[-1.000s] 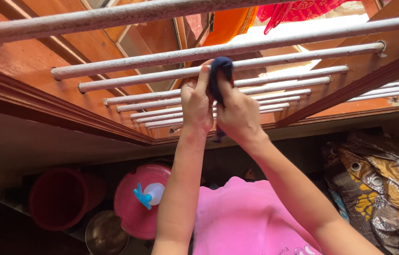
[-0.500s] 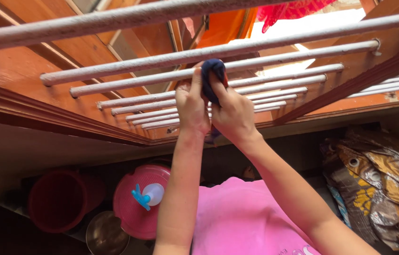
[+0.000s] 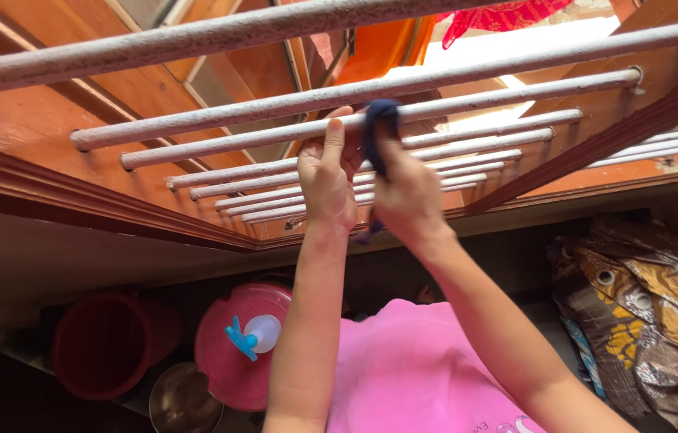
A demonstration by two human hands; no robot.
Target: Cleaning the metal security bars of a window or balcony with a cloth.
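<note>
Both my hands are raised to a row of white metal bars (image 3: 219, 144) set in an orange wooden window frame. A dark blue cloth (image 3: 377, 136) is draped over one bar between my hands. My left hand (image 3: 329, 180) grips the bar and the cloth's left side, thumb pointing up. My right hand (image 3: 407, 192) is closed on the cloth from the right, pressing it against the bar. A tail of the cloth hangs below my wrists.
Below lie a dark red bucket (image 3: 106, 345), a pink round lid with a blue handle (image 3: 243, 341), a metal bowl (image 3: 185, 398), a pink garment (image 3: 411, 369) and a gold patterned fabric (image 3: 644, 313). Red cloth (image 3: 507, 14) hangs beyond the bars.
My hands and the cloth have shifted slightly up along the bar; the cloth sits higher over it than a second ago.
</note>
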